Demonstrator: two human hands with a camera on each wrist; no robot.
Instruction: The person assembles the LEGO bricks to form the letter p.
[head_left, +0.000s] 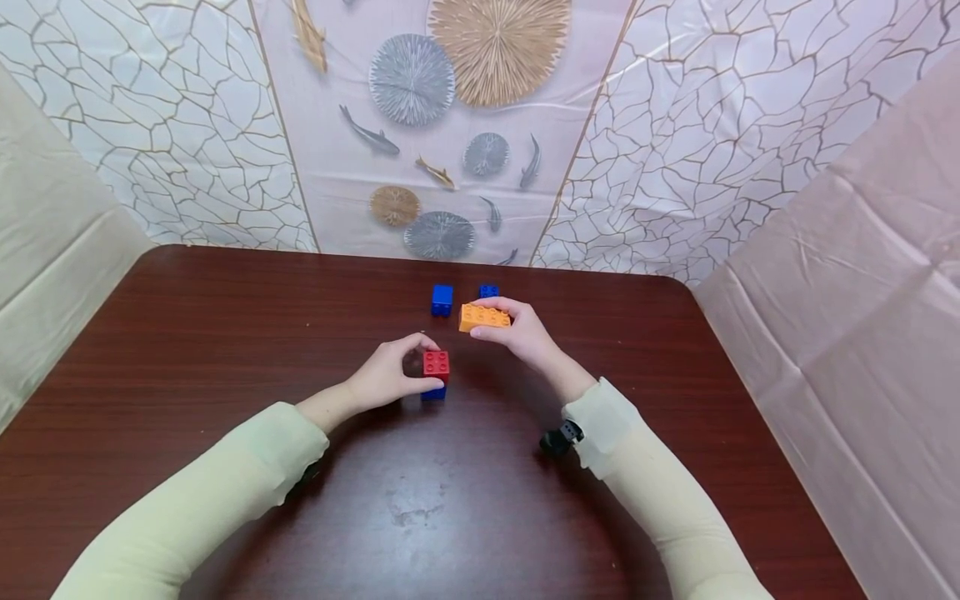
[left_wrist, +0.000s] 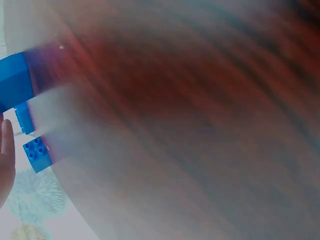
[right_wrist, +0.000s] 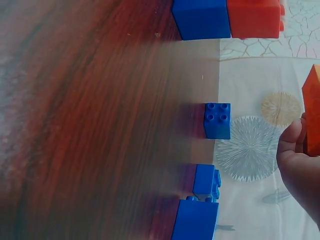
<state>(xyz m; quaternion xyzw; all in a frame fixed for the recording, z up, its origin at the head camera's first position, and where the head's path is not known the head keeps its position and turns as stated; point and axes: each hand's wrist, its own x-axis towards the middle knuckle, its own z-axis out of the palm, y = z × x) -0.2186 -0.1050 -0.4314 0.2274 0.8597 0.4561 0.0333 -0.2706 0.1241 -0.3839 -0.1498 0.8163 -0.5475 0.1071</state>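
In the head view my left hand (head_left: 381,377) holds a red brick (head_left: 436,363) between thumb and fingers. Directly beneath it is a blue brick (head_left: 433,392), the two stacked upright on the table. The right wrist view shows this pair from the side, blue (right_wrist: 202,19) against red (right_wrist: 255,19). Farther back and to the right, my right hand (head_left: 525,333) pinches a long orange brick (head_left: 483,317), studs up, raised above the table. Only an edge of the orange brick (right_wrist: 313,112) shows in the right wrist view.
Beyond the hands, a blue brick (head_left: 442,300) lies with its studs toward me. Another blue brick (head_left: 489,291) sits just behind the right hand. A third loose blue brick (right_wrist: 195,221) appears in the right wrist view. Patterned cloth (head_left: 442,167) borders the dark wooden table (head_left: 420,517).
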